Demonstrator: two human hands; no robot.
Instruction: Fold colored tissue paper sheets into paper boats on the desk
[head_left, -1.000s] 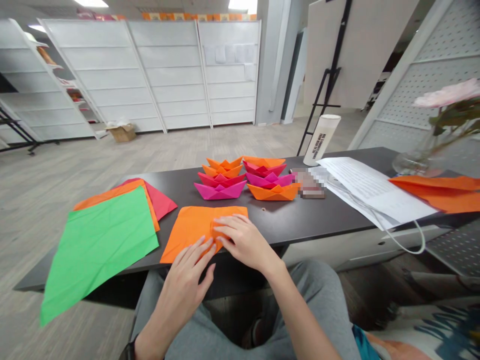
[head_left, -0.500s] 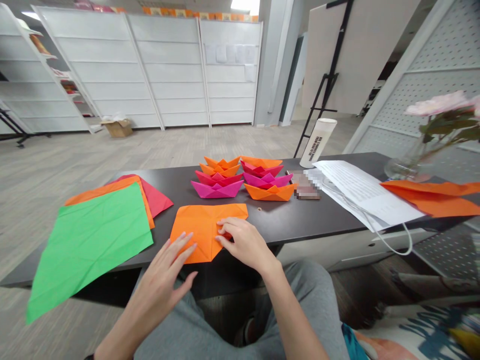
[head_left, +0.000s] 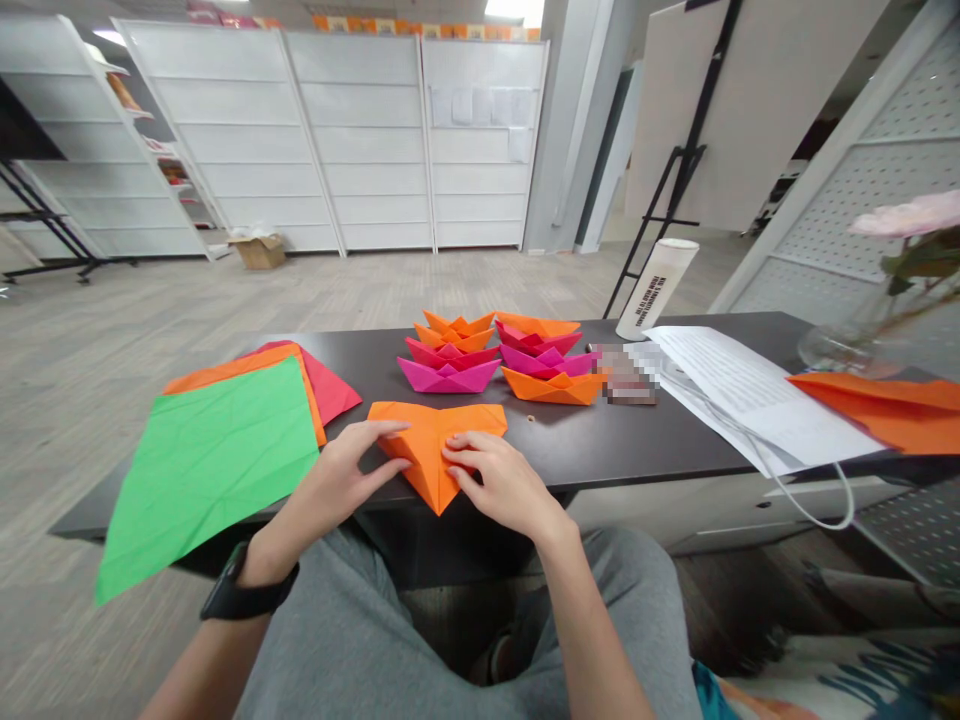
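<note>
An orange sheet of folded paper (head_left: 427,450) lies at the table's front edge, its lower end brought to a point and a crease down its middle. On its left flap rest the fingertips of my left hand (head_left: 352,465), thumb and forefinger apart in a curve. My right hand (head_left: 502,480) has its fingers bent and pressed together on the paper just right of the crease. Just beyond stand two rows of folded paper boats, among them a magenta boat (head_left: 448,376) and an orange boat (head_left: 553,386).
To the left, a green paper sheet (head_left: 232,450) tops orange and red ones and overhangs the table (head_left: 570,440). At the right are a white tube (head_left: 656,290), printed sheets (head_left: 757,390), a white cable (head_left: 844,500), orange paper (head_left: 885,410) and a glass vase (head_left: 840,345) with flowers.
The paper's left lower corner has been folded inward, so the bottom now comes to a point. My left hand has moved up onto that flap. The view has shifted slightly left.
</note>
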